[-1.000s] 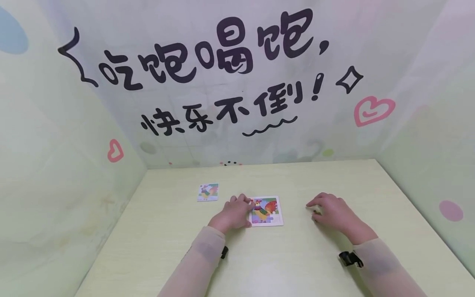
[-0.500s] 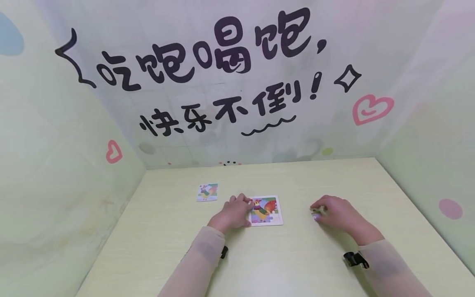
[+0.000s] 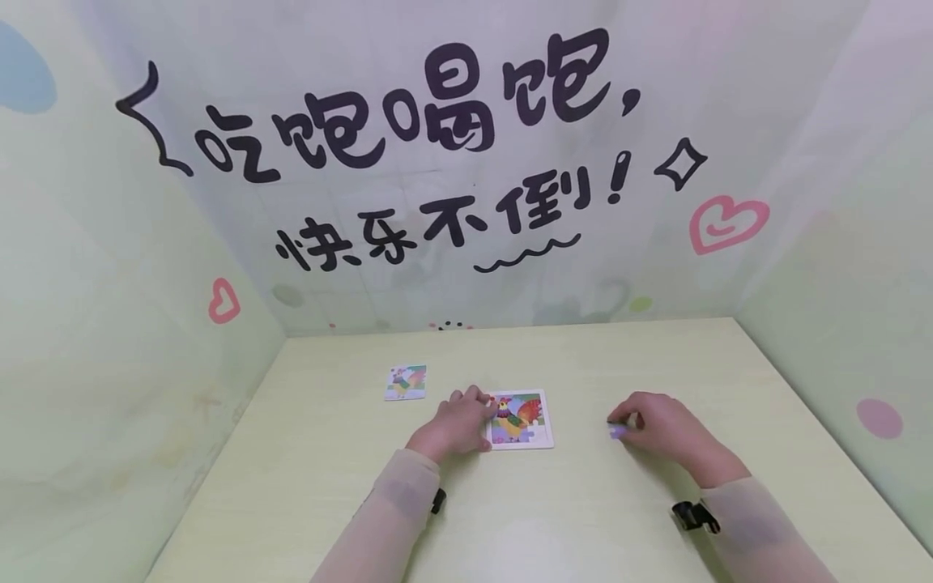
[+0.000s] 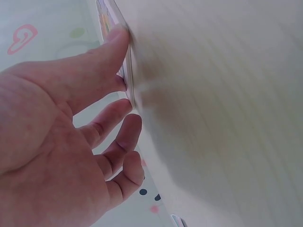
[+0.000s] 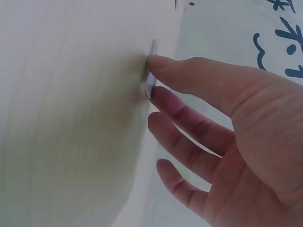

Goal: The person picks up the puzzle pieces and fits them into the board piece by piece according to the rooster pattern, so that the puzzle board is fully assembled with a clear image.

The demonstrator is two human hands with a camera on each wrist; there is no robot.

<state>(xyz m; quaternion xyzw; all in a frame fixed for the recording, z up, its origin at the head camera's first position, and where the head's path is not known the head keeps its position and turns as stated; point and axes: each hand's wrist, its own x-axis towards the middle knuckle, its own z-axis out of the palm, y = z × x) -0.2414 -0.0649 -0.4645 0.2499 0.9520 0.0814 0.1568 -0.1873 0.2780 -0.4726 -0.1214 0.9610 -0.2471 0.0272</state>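
A jigsaw puzzle [image 3: 519,429] of a rooster lies in a white-bordered tray, with a pale gap at the picture's lower right. My left hand [image 3: 455,425] holds the tray's left edge between thumb and forefinger; the other fingers are loosely bent, as the left wrist view shows. To the right of the tray, my right hand [image 3: 659,425] pinches a small purple puzzle piece [image 3: 618,431] between thumb and forefinger, close to the tabletop. In the right wrist view the piece [image 5: 150,78] is seen nearly edge-on, partly covered by the thumb.
A small square rooster picture card [image 3: 405,382] lies on the table [image 3: 350,494], left of and behind the tray. Printed walls enclose the back and both sides. A black device [image 3: 695,516] sits at the right wrist.
The puzzle piece has turned in my right hand's fingers, so its purple face now shows. The right hand has shifted slightly to the right; the left hand stays on the tray.
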